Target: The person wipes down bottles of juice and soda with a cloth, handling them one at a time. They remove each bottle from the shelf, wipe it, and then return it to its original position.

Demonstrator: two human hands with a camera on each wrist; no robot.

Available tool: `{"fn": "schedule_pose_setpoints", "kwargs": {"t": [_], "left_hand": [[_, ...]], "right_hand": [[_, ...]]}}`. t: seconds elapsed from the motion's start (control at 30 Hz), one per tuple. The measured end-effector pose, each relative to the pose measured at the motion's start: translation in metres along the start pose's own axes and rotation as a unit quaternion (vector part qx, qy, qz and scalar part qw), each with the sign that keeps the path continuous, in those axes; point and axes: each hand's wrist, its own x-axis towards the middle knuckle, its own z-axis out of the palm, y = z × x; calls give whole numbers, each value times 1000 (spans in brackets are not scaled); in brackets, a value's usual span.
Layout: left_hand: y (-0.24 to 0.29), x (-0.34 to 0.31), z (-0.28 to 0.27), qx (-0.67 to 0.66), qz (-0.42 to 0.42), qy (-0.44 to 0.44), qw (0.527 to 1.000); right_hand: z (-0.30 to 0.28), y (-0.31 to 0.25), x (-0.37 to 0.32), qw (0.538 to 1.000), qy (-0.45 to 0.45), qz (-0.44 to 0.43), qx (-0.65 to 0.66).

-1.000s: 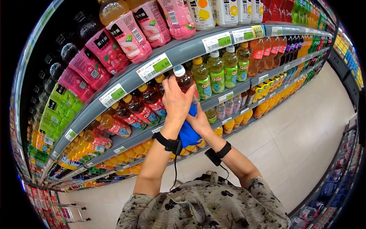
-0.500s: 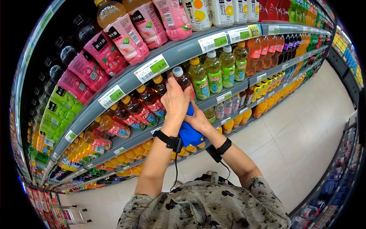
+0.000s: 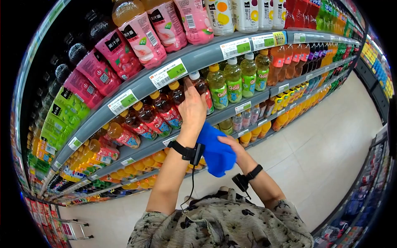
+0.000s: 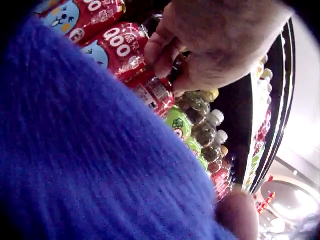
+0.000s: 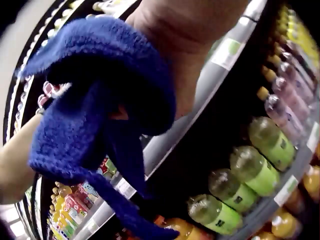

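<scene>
Nearest us, the right hand (image 3: 238, 149) pinched a limp blue cloth (image 3: 216, 151) at its edge, in front of the shelves and well clear of the floor (image 3: 297, 138). Its folds hung loose, so we judged it could snag a bottle or slip if that pinch slackened. No firm long axis on it; in the right wrist view a narrow tail pointed down and rightward.

Past it, the left hand (image 3: 193, 108) held the white-capped dark-drink bottle (image 3: 201, 86), forefinger beside the white cap (image 3: 194, 76), thumb lower on the front; how firmly, we couldn't tell. That bottle was in the shelf row, base down, its long axis near upright. In the head view the cap pointed up and a little left, the base down and right.

Risks we flagged: the cap sat just under the price rail (image 3: 204, 57), so lifting straight up could bump it. The orange-capped dark-drink bottle (image 3: 178, 96) on one side and the green-labelled Qoo bottle (image 3: 218, 87) on the other were close, so a sideways twist could tip either one.
</scene>
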Motion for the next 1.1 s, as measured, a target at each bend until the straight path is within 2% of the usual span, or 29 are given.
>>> {"fn": "schedule_pose_setpoints", "kwargs": {"t": [0.03,0.1,0.13,0.2,0.23,0.27,0.3,0.33,0.37,0.4,0.43,0.47,0.53,0.57,0.6,0.67,0.7,0.73,0.77,0.8,0.87,0.9,0.93,1.0,1.03,1.1], "left_hand": [[-1,-1,2,-15,16,8,1000],[-2,-5,0,-31,28,17,999],[-1,-11,-4,-60,60,29,996],[-2,-22,-6,-93,89,36,991],[-4,-27,-4,-118,150,64,979],[-5,-31,-3,-143,210,92,963],[-2,-34,-4,-183,194,59,962],[-1,-34,0,-190,192,56,961],[1,-30,4,-194,197,59,959],[4,-26,7,-199,204,64,956],[9,-21,8,-205,181,49,961],[15,-15,7,-219,184,52,957],[25,-5,5,-321,80,-37,943],[25,0,10,-280,115,2,953],[27,4,16,-289,107,7,951],[31,12,15,-226,122,39,966],[34,15,14,-245,54,-34,968],[37,19,12,-238,25,-77,968],[35,21,17,-223,24,-80,971],[35,24,21,-207,24,-82,975],[43,24,11,-194,-7,-103,976],[44,24,17,-178,-2,-85,980],[47,24,15,-158,-17,-105,982],[48,21,21,-145,-30,-51,988],[49,19,22,-140,-38,-40,989],[49,12,25,-102,4,22,995]], "right_hand": [[-10,3,-15,991,-22,60,115],[0,6,-53,991,80,-16,107],[-24,19,-61,988,143,-39,45],[-71,56,-85,978,118,-31,167],[-59,55,-90,978,123,-33,167],[-35,52,-96,953,230,-36,195],[-22,51,-102,915,336,-39,221],[-30,58,-110,913,342,-42,219],[-44,66,-121,951,275,-117,77],[-55,71,-132,959,200,-189,-71],[-53,65,-140,972,112,-190,85],[-48,61,-143,970,118,-198,75],[-31,57,-147,970,32,-157,184],[-11,52,-146,973,85,-162,143],[-13,57,-139,951,251,-172,47],[9,51,-140,950,246,-188,35],[0,51,-140,953,241,-180,27],[-9,50,-138,972,113,-183,94],[-15,48,-135,970,-18,-181,163],[-19,46,-135,971,-26,-173,162],[-2,28,-126,962,227,-133,68],[-4,19,-122,957,258,-131,28],[-10,11,-120,959,240,-147,-16],[-23,-9,-117,952,219,-172,-126],[-32,-17,-116,941,211,-184,-191],[-49,-38,-113,901,198,-203,-329]]}}
